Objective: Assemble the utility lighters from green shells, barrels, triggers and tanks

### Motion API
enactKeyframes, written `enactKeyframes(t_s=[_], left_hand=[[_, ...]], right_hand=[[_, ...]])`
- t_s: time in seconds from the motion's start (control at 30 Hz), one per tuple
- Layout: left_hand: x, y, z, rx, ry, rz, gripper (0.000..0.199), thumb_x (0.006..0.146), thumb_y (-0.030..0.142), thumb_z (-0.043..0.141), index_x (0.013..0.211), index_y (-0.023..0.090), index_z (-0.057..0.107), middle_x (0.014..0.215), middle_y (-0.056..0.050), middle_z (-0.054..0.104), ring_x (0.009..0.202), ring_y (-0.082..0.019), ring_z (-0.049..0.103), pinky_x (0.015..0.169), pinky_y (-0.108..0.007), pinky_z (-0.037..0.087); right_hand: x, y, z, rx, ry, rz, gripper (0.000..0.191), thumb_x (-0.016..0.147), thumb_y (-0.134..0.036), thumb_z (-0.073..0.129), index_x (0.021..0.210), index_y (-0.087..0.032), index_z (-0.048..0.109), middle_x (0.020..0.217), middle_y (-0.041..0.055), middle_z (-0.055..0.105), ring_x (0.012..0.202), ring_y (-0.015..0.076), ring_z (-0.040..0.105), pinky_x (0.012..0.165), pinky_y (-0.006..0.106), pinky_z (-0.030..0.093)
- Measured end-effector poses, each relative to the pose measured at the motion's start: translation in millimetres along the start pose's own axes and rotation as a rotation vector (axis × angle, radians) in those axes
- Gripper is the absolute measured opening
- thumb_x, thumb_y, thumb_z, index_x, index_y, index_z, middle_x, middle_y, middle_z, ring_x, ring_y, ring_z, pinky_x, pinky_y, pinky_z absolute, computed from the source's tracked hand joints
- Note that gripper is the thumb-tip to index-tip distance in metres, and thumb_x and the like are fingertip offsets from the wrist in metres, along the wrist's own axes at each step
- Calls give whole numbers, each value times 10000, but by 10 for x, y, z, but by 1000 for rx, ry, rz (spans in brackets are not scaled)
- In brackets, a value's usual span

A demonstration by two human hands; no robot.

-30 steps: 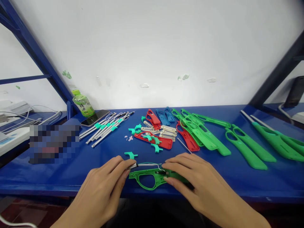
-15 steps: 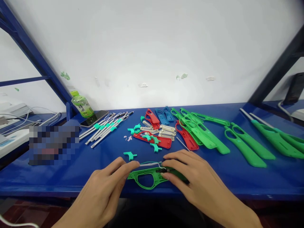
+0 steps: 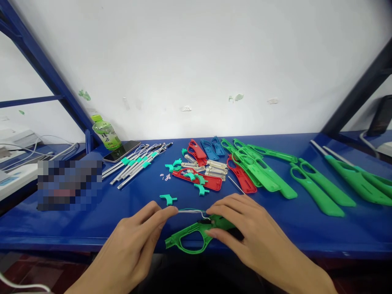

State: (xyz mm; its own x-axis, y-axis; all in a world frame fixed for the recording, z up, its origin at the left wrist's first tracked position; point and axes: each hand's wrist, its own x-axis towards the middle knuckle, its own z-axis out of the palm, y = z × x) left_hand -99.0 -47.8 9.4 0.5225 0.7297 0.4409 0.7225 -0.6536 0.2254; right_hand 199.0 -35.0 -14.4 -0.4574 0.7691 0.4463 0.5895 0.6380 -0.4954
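Green casing [image 3: 203, 230] now aslant

Left hand [image 3: 136, 241]: thumb and forefinger pinched together
Right hand [image 3: 241, 228]: fingers curled, thumb below them
Forearms: angled inward from the lower corners

We've got a bare left hand [image 3: 137, 239] and bare right hand [image 3: 246, 228], slim fingers on both. Forearms [image 3: 290, 261] bare out to frame edge. Dark, near-black clothing [image 3: 199, 273] between them, cut too dark to tell.
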Motion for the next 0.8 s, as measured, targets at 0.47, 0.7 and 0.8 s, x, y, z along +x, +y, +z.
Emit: enactKeyframes(t_s=[0.47, 0.7, 0.8], left_hand=[[-6, -63, 64, -51, 5, 0, 495, 1141, 114, 415, 1544, 361, 559, 1102, 8, 709, 811, -104, 762, 683, -176, 551], [3, -24, 84, -97, 19, 0, 478, 1129, 104, 434, 1507, 353, 587, 1071, 5, 721, 816, -109, 762, 687, -171, 555], [-1, -32, 96, -89, 18, -13, 431, 1134, 120, 441, 1461, 339, 617, 1076, 6, 727, 808, -106, 765, 695, -166, 563]], right_hand=[[53, 16, 101, -89, 32, 17, 191, 1143, -332, 624, 1305, -287, 713, 1330, 71, 712, 1202, 299, 691, 1013, 538, 572], [75, 74, 118, -102, 133, -49, 124, 1115, -237, 669, 1191, -270, 762, 1264, 53, 766, 1155, 267, 721, 1014, 470, 564], [96, 77, 91, -98, 182, -75, 102, 1121, -228, 665, 1134, -264, 760, 1210, 38, 788, 1122, 245, 738, 990, 419, 551]])
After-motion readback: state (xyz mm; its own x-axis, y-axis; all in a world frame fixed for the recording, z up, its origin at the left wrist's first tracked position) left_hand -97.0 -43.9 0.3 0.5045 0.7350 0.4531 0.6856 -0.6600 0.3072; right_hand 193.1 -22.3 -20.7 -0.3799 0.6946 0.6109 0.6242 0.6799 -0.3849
